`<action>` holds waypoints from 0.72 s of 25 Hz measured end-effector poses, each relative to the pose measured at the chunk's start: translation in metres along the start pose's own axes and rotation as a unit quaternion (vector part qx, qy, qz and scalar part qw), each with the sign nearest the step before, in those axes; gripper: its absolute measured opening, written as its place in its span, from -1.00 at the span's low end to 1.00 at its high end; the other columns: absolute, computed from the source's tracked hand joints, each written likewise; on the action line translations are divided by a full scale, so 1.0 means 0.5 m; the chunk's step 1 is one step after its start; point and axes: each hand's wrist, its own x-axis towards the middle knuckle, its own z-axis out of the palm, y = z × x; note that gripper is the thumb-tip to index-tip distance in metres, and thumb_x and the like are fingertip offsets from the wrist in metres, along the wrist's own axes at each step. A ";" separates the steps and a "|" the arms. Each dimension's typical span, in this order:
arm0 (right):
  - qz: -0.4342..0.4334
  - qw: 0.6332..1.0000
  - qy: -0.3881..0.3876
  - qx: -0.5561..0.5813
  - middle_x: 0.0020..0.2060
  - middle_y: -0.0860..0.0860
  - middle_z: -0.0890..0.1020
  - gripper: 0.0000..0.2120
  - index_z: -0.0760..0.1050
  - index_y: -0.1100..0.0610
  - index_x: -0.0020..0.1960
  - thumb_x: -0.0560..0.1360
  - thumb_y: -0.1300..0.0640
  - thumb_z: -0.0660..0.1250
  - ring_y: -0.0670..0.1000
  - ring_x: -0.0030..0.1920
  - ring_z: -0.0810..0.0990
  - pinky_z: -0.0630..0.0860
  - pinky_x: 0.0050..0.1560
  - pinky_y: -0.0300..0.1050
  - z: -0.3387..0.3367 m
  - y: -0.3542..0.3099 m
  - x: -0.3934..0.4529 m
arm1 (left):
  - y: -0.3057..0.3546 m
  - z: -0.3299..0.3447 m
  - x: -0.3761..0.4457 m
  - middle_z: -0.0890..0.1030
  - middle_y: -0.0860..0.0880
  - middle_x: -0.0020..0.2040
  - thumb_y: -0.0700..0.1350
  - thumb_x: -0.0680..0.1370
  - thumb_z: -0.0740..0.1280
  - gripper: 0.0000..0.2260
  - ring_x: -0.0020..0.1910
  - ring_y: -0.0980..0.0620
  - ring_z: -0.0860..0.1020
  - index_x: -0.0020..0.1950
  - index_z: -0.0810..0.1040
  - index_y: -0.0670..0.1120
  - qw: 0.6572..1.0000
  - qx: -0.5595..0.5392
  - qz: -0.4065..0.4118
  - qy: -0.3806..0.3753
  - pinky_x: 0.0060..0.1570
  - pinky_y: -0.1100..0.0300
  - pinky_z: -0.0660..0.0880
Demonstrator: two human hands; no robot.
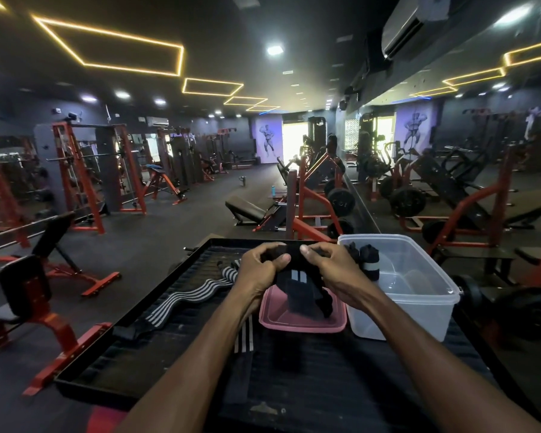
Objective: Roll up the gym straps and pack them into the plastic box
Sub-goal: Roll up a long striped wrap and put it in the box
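Striped gym strap (181, 300) lies loose on black tray (113, 310), left of pink lid (300, 323). Above lid, left hand (256, 270) & right hand (331, 267) pinch black strap (294, 276), fingers curled round it, tail hanging onto lid. Right of lid: clear plastic box (419, 304) w/ rolled straps (367, 259) inside.
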 end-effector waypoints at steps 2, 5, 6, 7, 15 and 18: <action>-0.019 0.999 0.025 -0.012 -0.03 0.12 0.71 -0.89 0.64 0.16 0.05 0.52 0.20 0.43 0.13 0.06 0.69 0.59 0.19 0.19 0.000 -0.002 0.000 | -0.004 -0.001 -0.005 0.68 -0.13 -0.07 -0.40 0.45 0.41 -0.74 -0.10 -0.05 0.65 -0.01 0.67 -0.06 1.000 0.001 0.006 -0.014 -0.10 0.11 0.62; -0.047 0.998 0.039 0.004 0.00 0.16 0.69 -0.77 0.65 0.17 0.04 0.44 0.39 0.45 0.17 0.09 0.67 0.62 0.15 0.12 -0.003 -0.011 -0.009 | -0.001 0.004 -0.019 0.66 -0.16 -0.09 -0.28 0.51 0.42 -0.90 -0.16 -0.06 0.65 0.01 0.62 -0.17 0.992 -0.091 -0.075 -0.053 -0.29 0.16 0.59; -0.054 0.998 0.036 0.004 0.00 0.16 0.69 -0.73 0.65 0.17 0.04 0.41 0.43 0.46 0.17 0.09 0.66 0.63 0.13 0.12 -0.003 -0.013 -0.012 | 0.002 0.006 -0.023 0.66 -0.17 -0.12 -0.19 0.53 0.42 -0.87 -0.20 -0.05 0.65 0.02 0.60 -0.22 0.988 -0.105 -0.099 -0.059 -0.34 0.18 0.58; -0.057 0.998 0.029 0.002 0.00 0.16 0.69 -0.70 0.66 0.15 0.03 0.38 0.46 0.47 0.17 0.09 0.66 0.65 0.10 0.13 -0.003 -0.013 -0.013 | -0.002 0.006 -0.018 0.66 -0.19 -0.14 -0.12 0.54 0.42 -0.79 -0.24 -0.06 0.65 0.02 0.59 -0.26 0.987 -0.099 -0.110 -0.058 -0.37 0.18 0.57; 0.053 0.997 -0.004 0.049 0.05 0.21 0.69 -0.78 0.64 0.16 0.09 0.50 0.07 0.47 0.21 0.07 0.69 0.64 0.07 0.26 0.000 -0.025 -0.010 | 0.004 -0.002 -0.013 0.64 -0.14 -0.07 -0.40 0.51 0.36 -0.77 -0.20 -0.01 0.64 0.03 0.63 -0.11 0.999 -0.038 -0.011 -0.025 -0.29 0.19 0.58; 0.033 0.997 0.014 0.061 0.01 0.25 0.65 -0.84 0.61 0.27 0.07 0.50 0.30 0.44 0.24 0.00 0.67 0.68 -0.08 0.12 0.001 -0.039 -0.014 | 0.014 -0.004 -0.021 0.61 -0.15 0.01 -0.42 0.50 0.36 -0.73 -0.09 -0.07 0.63 0.09 0.61 -0.12 0.996 -0.066 -0.028 -0.059 -0.21 0.14 0.61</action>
